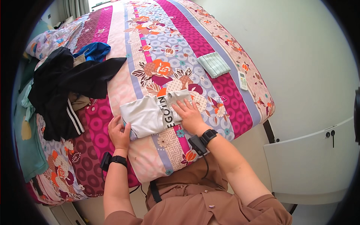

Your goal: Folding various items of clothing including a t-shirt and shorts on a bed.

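A: Where are we putting the main item?
B: We're logging a folded white garment [144,114] with black lettering; it's lying flat on the bed [240,112], just in from the near edge.

A: Right hand?
B: We're seeing the right hand [189,116] resting palm-down on the garment's right part, fingers stretched out and spread apart, gripping nothing.

A: Left?
B: The left hand [119,133] is sitting at the garment's left edge, fingers half-curled, thumb lying against the cloth. We aren't able to tell if it's pinching any fabric.

A: Rest of the bed, quickly?
B: Near the right edge we're noting a folded pale green striped cloth [213,64]; a white remote [243,80] is lying right by that edge, nearer to us than the cloth.

A: And leftward?
B: We're marking a loose heap: a black garment [56,90] with white stripes is sprawling there, a blue garment [96,50] is showing at its far side, and a teal garment [32,157] is lying along the bed's left edge.
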A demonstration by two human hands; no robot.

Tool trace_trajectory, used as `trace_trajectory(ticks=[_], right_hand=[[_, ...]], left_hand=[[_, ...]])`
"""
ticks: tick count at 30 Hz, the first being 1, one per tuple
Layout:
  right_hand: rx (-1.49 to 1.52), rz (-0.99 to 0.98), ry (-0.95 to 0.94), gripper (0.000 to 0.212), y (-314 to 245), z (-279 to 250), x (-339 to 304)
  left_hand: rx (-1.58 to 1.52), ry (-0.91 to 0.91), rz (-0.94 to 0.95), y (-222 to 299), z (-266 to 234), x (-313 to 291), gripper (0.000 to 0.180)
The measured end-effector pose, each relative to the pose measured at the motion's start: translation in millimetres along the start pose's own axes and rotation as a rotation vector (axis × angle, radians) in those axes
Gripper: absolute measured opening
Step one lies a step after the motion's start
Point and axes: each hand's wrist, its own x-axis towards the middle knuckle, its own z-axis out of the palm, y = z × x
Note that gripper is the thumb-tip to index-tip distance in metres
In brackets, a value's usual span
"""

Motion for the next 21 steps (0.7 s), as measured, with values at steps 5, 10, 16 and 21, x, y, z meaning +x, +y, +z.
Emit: trace_trajectory(ticks=[5, 10, 16, 21], right_hand=[[0.081, 0.008, 0.011, 0.061, 4, -9, -5], [0.129, 0.047, 0.159, 0.061, 10, -8, -15], [0.574, 0.131, 0.272, 0.058, 18, 3, -17], [0.864, 0.491, 0.431, 0.053, 36, 14, -10]], left_hand=[[-0.001, -0.003, -0.016, 0, -1, 0, 0.029], [0.016, -0.014, -0.008, 0, 0, 0, 0.028], [0.002, -0.005, -0.022, 2, -1, -1, 0.028], [0.001, 0.011, -0.024, 3, -1, 0, 0.029]])
